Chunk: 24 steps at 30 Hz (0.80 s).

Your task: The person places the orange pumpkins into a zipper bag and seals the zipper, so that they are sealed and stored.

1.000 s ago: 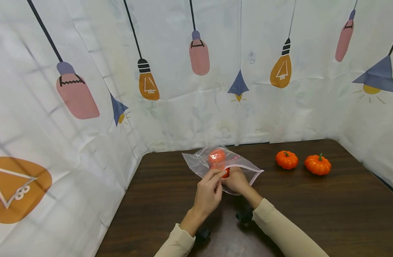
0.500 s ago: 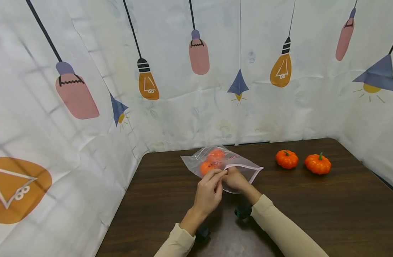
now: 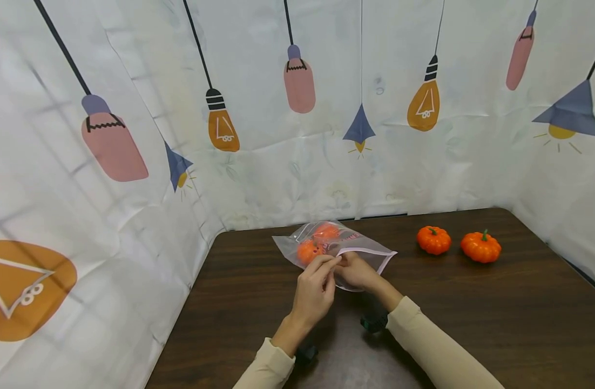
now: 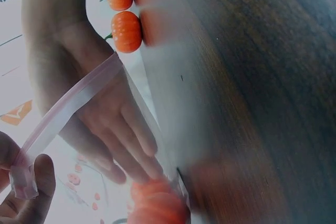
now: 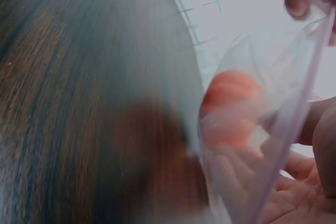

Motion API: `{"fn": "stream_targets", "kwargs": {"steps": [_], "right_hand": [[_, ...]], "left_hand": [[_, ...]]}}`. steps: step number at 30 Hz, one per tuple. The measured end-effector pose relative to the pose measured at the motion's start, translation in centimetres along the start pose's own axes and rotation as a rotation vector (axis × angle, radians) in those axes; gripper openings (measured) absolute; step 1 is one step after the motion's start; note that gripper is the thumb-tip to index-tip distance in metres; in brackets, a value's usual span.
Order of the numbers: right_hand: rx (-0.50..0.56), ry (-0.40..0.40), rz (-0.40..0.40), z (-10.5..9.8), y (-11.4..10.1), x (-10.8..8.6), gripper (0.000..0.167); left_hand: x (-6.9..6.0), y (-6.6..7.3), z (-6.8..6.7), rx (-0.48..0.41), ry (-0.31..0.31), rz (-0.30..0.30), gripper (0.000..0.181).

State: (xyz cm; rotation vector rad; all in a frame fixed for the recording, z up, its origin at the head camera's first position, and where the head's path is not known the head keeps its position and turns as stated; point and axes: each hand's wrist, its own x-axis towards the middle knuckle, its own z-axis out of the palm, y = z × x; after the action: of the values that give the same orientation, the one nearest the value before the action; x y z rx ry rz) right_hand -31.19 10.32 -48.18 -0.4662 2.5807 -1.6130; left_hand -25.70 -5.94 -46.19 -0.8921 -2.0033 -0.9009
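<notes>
A clear zip bag [image 3: 360, 244] with a pinkish rim lies on its side on the table, its mouth toward me. Inside it sit two small orange pumpkins, a rear one [image 3: 326, 232] and a nearer one [image 3: 308, 252] to its left. My left hand [image 3: 313, 292] pinches the bag's rim between thumb and fingers. Through the mouth reaches my right hand [image 3: 359, 272], partly covered by the film. In the left wrist view the right hand's fingers [image 4: 123, 142] are extended, their tips by an orange pumpkin [image 4: 157, 205]; neither wrist view shows a grip on it.
Two more orange pumpkins with green stems, a left one [image 3: 433, 240] and a right one [image 3: 480, 247], stand on the brown table [image 3: 531, 324] to the right of the bag. Behind the table hangs a white curtain [image 3: 288, 178] printed with lamps.
The nearer pumpkin, earlier at my right hand by the bag's mouth, has moved left, deeper into the bag. My right hand has let go of it. My left hand stays on the rim.
</notes>
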Motion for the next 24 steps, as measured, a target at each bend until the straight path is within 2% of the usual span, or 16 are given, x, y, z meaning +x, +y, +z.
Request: {"fn": "stream_targets", "kwargs": {"steps": [3,5,10,15,21,24], "right_hand": [[-0.045,0.003,-0.038,-0.4,-0.2,-0.6,0.046],[-0.054,-0.001,-0.050,-0.8,-0.5,-1.1,0.048],[-0.080,-0.035,-0.066,-2.4,-0.8,-3.0,0.039],[-0.070,-0.124,-0.129,-5.2,-0.7,-5.0,0.035],[0.041,-0.233,-0.197,-9.2,-0.5,-6.5,0.036],[0.111,-0.241,-0.218,-11.2,-0.5,-7.0,0.035]], "left_hand": [[0.0,-0.1,0.0,0.007,0.002,-0.006,0.037],[0.0,-0.1,0.0,0.014,0.005,-0.009,0.037],[0.0,0.0,-0.1,0.027,0.003,-0.020,0.038],[0.0,0.1,-0.2,0.029,-0.020,-0.063,0.039],[-0.1,0.1,-0.1,0.035,-0.034,-0.089,0.039],[-0.2,0.0,-0.1,0.039,-0.038,-0.094,0.038]]}}
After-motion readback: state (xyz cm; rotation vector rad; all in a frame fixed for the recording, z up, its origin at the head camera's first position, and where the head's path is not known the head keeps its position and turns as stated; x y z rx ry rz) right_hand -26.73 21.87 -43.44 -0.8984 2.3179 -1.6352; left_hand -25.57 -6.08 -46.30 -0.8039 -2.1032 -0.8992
